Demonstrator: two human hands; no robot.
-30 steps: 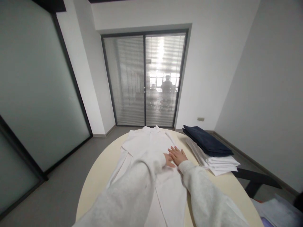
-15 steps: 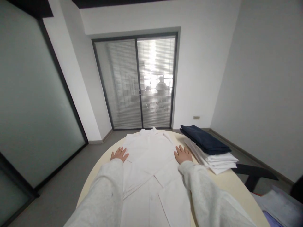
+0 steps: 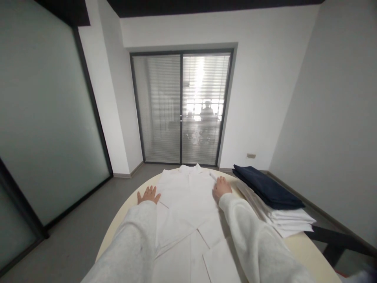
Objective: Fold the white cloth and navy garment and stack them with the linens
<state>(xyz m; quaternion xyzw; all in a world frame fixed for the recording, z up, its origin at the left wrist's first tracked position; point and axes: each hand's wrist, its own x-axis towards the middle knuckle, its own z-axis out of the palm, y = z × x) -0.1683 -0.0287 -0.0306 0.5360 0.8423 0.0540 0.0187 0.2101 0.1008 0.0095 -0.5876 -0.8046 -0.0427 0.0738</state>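
Observation:
A white coat (image 3: 185, 204) lies spread flat along a round cream table (image 3: 129, 208), collar at the far end. My left hand (image 3: 149, 194) rests flat with fingers spread at the coat's left edge. Resting on the coat's right side near the shoulder is my right hand (image 3: 220, 186), fingers slightly curled against the cloth and holding nothing that I can see. Both arms wear light grey sleeves.
A stack of folded white garments (image 3: 282, 220) topped by a folded dark navy one (image 3: 268, 186) sits at the table's right. A dark chair (image 3: 338, 243) stands beyond it. Blinded glass doors (image 3: 181, 110) face me, with figures of people behind them.
One second ago both hands lay together at the coat's middle. The left hand swept out to the left edge; the right slid outward, then farther up toward the shoulder.

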